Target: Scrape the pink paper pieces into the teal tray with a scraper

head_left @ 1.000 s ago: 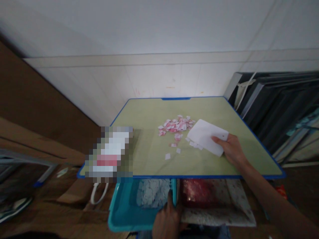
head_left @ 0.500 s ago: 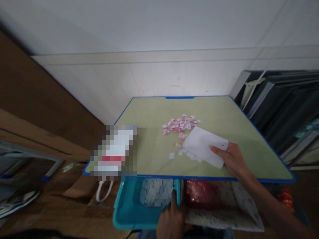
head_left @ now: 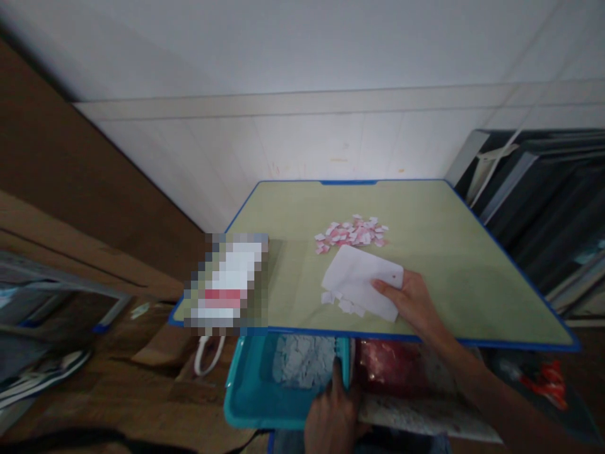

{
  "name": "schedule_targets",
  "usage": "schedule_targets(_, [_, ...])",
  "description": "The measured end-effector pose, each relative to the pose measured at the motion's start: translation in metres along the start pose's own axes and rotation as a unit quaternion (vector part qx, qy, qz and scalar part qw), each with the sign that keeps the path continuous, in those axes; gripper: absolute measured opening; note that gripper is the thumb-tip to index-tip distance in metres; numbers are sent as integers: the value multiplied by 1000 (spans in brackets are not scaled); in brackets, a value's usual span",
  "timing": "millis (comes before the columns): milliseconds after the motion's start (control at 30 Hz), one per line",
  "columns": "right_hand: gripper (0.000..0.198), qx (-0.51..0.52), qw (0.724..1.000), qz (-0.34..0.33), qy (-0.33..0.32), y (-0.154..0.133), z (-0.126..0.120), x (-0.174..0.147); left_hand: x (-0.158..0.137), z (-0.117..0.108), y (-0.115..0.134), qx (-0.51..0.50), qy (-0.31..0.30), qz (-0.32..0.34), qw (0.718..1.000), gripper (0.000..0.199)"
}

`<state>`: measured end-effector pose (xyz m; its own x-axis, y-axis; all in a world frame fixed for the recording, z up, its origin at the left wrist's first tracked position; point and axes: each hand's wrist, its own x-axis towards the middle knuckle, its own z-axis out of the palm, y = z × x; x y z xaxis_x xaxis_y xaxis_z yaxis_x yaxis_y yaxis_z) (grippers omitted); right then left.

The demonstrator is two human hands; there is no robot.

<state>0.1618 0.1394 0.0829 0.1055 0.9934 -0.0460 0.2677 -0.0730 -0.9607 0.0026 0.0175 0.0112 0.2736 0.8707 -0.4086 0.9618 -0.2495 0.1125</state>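
Note:
My right hand pinches a thin white sheet, thumb on top, held at its right end. The sheet lies low over the pale green tabletop, a few small white pieces showing along its near edge. Just behind it is a loose heap of small pink and white pieces. Below the table's near edge, my left hand grips the right rim of a teal basket, index finger stretched along it. Inside that basket is a pile of whitish pieces.
A blurred-out white box stands on the table's left side, with a white loop below it. Red plastic-wrapped material sits right of the basket. Dark panels lean at the right, and a shoe shows at far left.
My right hand has drawn the sheet left, and the stray pieces before it are now gathered against its edge. My left hand keeps its hold on the basket. The view has shifted slightly.

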Motion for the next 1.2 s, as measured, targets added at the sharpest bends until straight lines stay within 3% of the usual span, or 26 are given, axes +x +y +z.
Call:
schedule_targets(200, [19,-25,999,-31,-20,-8,27,8,0,3,1,8,16,-18,1000,76])
schedule_targets(400, [17,-33,997,-54,-42,-18,53,9,-2,5,-4,-6,59,34,998,73])
schedule_targets(633, [20,-28,995,-72,-70,-23,76,2,-2,9,-7,-8,78,50,996,81])
schedule_targets(1200, [18,-69,969,-168,-168,-41,88,-30,0,6,-7,-28,57,40,997,78])
